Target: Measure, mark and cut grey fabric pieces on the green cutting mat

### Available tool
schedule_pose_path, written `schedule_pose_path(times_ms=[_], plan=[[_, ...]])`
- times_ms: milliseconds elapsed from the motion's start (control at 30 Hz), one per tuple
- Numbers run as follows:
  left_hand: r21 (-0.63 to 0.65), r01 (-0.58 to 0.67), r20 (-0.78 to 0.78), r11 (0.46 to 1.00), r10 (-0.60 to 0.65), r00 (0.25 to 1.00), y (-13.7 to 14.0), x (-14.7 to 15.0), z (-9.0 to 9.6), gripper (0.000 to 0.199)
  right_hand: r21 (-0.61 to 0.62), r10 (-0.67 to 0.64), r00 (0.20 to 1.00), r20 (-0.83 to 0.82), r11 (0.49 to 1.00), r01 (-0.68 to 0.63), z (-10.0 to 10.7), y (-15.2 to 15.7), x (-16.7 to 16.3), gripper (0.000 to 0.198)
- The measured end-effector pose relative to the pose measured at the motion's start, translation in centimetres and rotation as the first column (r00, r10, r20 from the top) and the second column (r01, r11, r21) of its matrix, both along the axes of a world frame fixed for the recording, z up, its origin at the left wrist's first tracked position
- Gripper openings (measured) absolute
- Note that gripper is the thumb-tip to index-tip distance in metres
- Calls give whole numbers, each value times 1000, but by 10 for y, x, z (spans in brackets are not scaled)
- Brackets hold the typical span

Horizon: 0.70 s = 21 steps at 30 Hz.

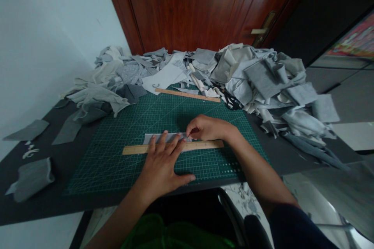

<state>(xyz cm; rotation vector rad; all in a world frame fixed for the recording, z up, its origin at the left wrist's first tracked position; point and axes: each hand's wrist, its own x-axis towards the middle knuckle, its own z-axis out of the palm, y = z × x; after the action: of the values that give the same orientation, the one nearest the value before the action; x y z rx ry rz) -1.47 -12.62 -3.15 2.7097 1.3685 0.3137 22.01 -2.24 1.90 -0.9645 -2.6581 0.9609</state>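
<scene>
My left hand (163, 163) lies with its fingers spread across a wooden ruler (131, 150), pressing on it and on a narrow strip of grey fabric (149, 138) along the ruler's far side. Just right of those fingertips, my right hand (206, 127) is closed in a pinch at the strip's right part, close to the ruler's edge. What the pinch holds is too small to make out. Both ruler and fabric rest on a green cutting mat (117, 132) with a printed grid.
A second wooden ruler (188, 95) lies at the mat's far side, near black-handled scissors (232, 103). Heaps of grey and cream fabric scraps (117, 73) line the back, with a larger pile (263, 77) at right. A folded grey cloth (33, 179) sits at left.
</scene>
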Motion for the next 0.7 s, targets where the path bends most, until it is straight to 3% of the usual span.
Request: schedule_pose_path(times_ms=[700], plan=[[-2, 1, -14, 1000, -1, 1000, 0, -1, -1, 110, 31, -1, 999, 40, 1000, 0, 6, -3, -1, 25]])
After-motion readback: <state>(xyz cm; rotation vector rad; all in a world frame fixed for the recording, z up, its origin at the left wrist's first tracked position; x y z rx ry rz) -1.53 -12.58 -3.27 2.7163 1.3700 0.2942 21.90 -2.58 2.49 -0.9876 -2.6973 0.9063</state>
